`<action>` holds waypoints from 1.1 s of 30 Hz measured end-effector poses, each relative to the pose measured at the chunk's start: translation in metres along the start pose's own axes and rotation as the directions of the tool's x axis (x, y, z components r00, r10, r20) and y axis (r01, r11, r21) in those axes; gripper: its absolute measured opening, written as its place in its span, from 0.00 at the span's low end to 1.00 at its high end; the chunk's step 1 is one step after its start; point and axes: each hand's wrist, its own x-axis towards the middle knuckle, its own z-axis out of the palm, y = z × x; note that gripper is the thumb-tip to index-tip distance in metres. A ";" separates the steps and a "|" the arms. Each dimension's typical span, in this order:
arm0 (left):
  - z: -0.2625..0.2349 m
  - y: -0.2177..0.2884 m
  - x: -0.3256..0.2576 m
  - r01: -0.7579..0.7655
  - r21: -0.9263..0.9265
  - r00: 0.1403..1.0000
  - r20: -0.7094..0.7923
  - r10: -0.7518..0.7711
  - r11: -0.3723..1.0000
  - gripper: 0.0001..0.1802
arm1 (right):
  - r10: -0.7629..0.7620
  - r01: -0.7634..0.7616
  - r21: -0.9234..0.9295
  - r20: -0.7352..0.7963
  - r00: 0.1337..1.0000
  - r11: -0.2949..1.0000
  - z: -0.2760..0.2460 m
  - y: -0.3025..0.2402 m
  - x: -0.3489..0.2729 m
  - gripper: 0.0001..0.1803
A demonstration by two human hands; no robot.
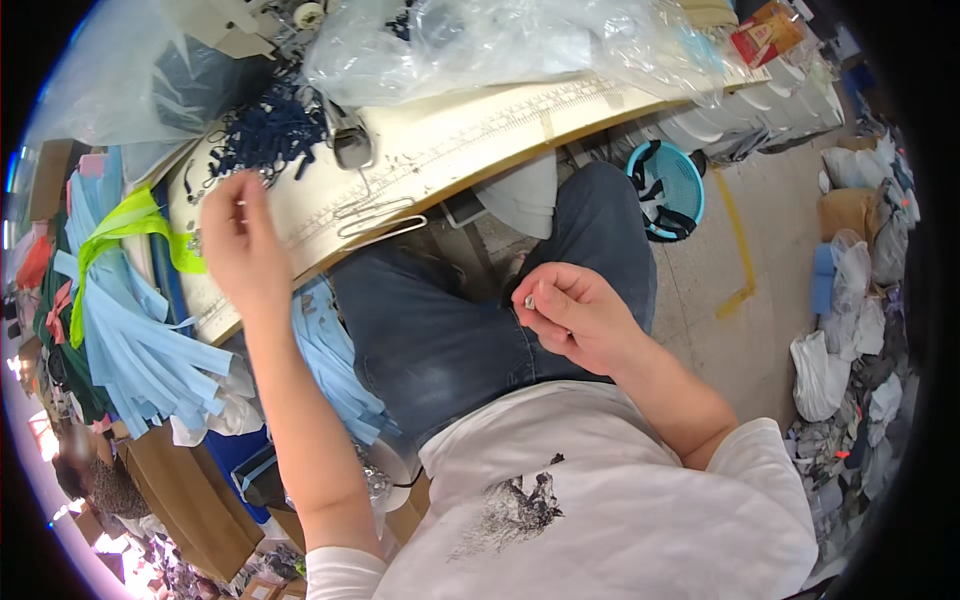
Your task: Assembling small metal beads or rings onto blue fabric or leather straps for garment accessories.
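Note:
My right hand [575, 312] is closed in front of my lap, pinching a small silver metal piece [529, 301] between thumb and fingers. Over the left part of the cream worktable [470, 150], my left hand [243, 240] has its fingers curled down. What those fingers hold, if anything, is hidden. Just beyond them lies a heap of short navy straps [270, 130], with small metal bits among and beside them. A shiny metal fitting [353, 147] rests right of the heap. Bent wire shaped like a big paper clip [382, 226] sits at the table's near edge.
Clear plastic bags [500, 50] cover the table's far side. Light blue strips [150, 340] and a neon yellow-green strip [125, 235] hang at the left. A turquoise basket [667, 190] stands on the floor at right. Bags and scraps [850, 370] pile along the far right.

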 end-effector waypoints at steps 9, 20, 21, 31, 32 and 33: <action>-0.037 0.095 -0.103 0.487 -0.671 0.871 0.419 -0.255 0.559 0.10 | -0.009 0.010 -0.007 0.077 0.997 1.000 0.002 0.001 -0.002 0.12; -0.025 0.097 -0.159 0.766 -0.513 0.628 0.728 -0.276 0.388 0.05 | 0.060 -0.056 -0.163 0.020 0.998 0.985 0.027 -0.003 0.001 0.12; -0.025 0.096 -0.160 0.766 -0.496 0.621 0.735 -0.273 0.408 0.04 | 0.065 -0.058 -0.180 0.032 0.997 0.982 0.029 -0.005 0.000 0.11; -0.025 0.096 -0.162 0.743 -0.471 0.636 0.719 -0.282 0.475 0.03 | 0.030 -0.018 -0.227 0.049 0.998 0.974 0.031 0.003 -0.003 0.08; -0.024 0.096 -0.163 0.719 -0.467 0.656 0.700 -0.281 0.516 0.03 | 0.032 -0.020 -0.228 0.049 0.998 0.973 0.031 0.003 -0.003 0.08; -0.024 0.097 -0.163 0.693 -0.460 0.676 0.682 -0.279 0.555 0.03 | 0.023 -0.010 -0.241 0.051 0.998 0.970 0.032 0.002 -0.004 0.08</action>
